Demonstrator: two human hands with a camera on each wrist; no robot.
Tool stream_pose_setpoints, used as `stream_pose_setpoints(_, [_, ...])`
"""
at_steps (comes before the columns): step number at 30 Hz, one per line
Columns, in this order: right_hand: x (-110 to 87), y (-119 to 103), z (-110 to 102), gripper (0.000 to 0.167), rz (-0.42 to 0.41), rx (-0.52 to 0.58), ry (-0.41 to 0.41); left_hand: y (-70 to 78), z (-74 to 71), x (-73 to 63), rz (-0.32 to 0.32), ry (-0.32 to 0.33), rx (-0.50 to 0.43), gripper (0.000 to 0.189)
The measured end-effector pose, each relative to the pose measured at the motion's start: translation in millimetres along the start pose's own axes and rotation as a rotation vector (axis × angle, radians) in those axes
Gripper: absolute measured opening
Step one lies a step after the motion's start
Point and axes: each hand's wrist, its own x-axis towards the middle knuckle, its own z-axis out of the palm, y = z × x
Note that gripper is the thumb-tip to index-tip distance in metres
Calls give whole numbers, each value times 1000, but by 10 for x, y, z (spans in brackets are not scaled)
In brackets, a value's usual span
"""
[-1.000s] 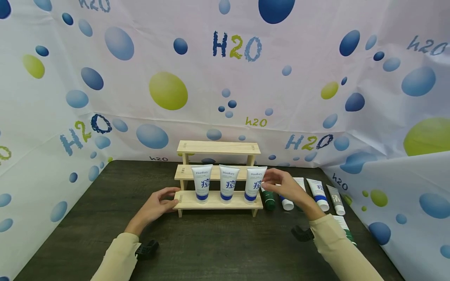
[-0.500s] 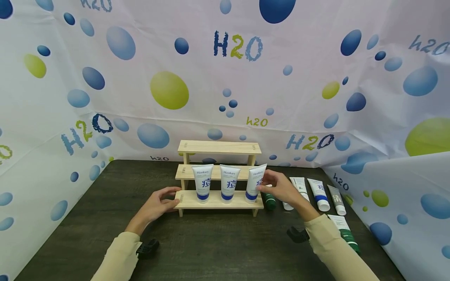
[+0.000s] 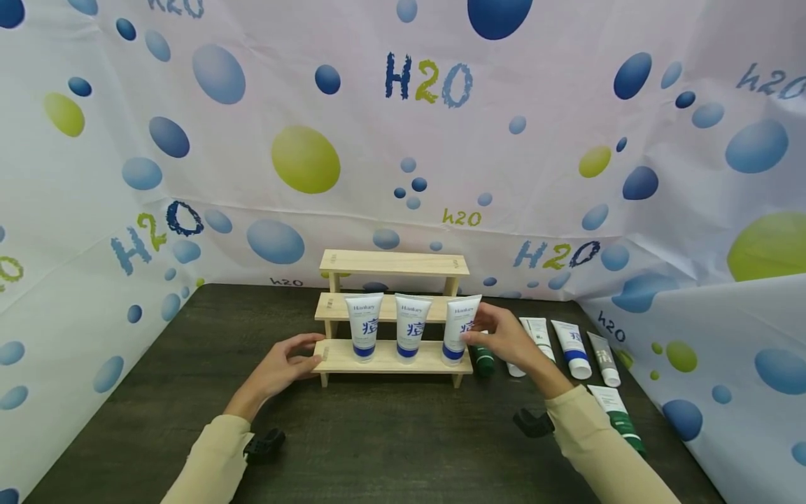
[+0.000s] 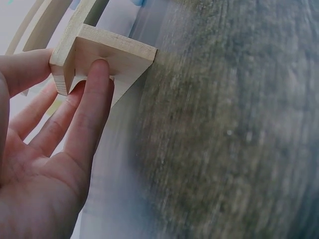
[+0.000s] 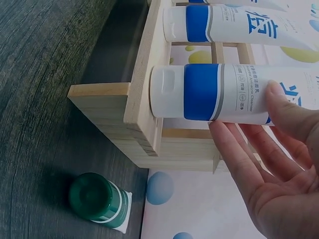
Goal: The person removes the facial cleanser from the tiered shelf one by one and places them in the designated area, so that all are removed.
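Note:
A three-tier wooden display stand (image 3: 393, 262) stands on the dark table. On its lowest step several white-and-blue cleanser tubes stand on their caps in a row: a left tube (image 3: 363, 325), a middle tube (image 3: 412, 325) and a right tube (image 3: 460, 327). My left hand (image 3: 281, 369) grips the left end of the lowest step; the left wrist view shows the thumb on one face and fingers (image 4: 94, 99) against the underside. My right hand (image 3: 510, 343) pinches the right tube, thumb on its front and fingers behind. That tube leans slightly right, its cap on the step.
Right of the stand lie more tubes: a green-capped one (image 5: 99, 201), a white one (image 3: 537, 334), a blue-and-white one (image 3: 571, 348), a grey one (image 3: 604, 358) and a green-and-white one (image 3: 617, 418). A printed sheet (image 3: 403, 140) hangs behind.
My right hand has moved left and its thumb has come onto the front of the right tube. That tube tilted right, then came partly upright. The left hand keeps its place.

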Motion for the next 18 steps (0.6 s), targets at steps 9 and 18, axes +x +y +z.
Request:
stream_pose_setpoints(9, [-48, -31, -99, 40, -13, 1, 0, 13, -5, 5, -1, -7, -2, 55])
stream_pose_setpoints(18, [-100, -40, -193, 38, -27, 4, 12, 13, -9, -1, 9, -6, -1, 55])
